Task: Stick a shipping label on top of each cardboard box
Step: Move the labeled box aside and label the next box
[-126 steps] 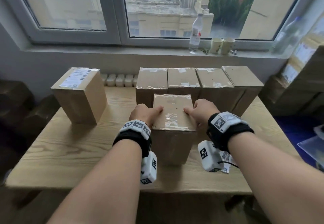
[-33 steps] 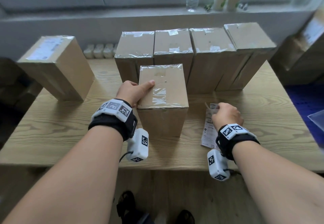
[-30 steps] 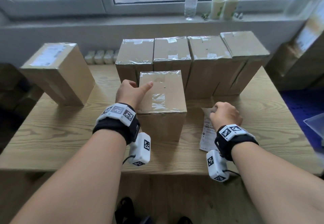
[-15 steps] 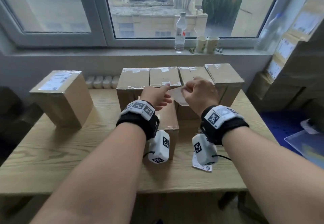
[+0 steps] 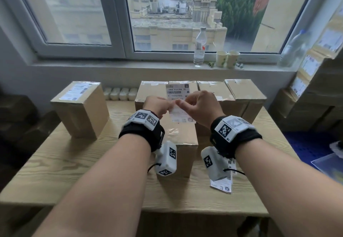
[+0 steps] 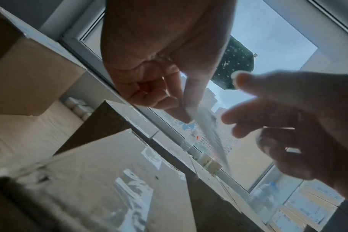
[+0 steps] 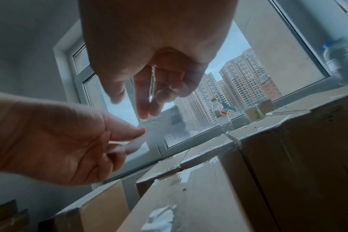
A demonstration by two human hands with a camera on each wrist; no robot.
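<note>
1. The label (image 5: pixel 177 105) is held in the air above the front box (image 5: pixel 182 134).
2. The left hand (image 5: pixel 157 105) and the right hand (image 5: pixel 200 106) both pinch it.
3. Advice: peel the backing slowly, keeping the label flat.
4. More labels (image 5: pixel 222 183) lie on the desk (image 5: pixel 74 162) at 5 o'clock from the box.

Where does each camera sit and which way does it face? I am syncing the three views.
Head: above, looking forward and down at the boxes and window; both forearms show.
Left wrist: under the left hand, looking up along its fingers at the label.
Right wrist: under the right hand, looking up toward the window.
Shared: both hands, front box.
</note>
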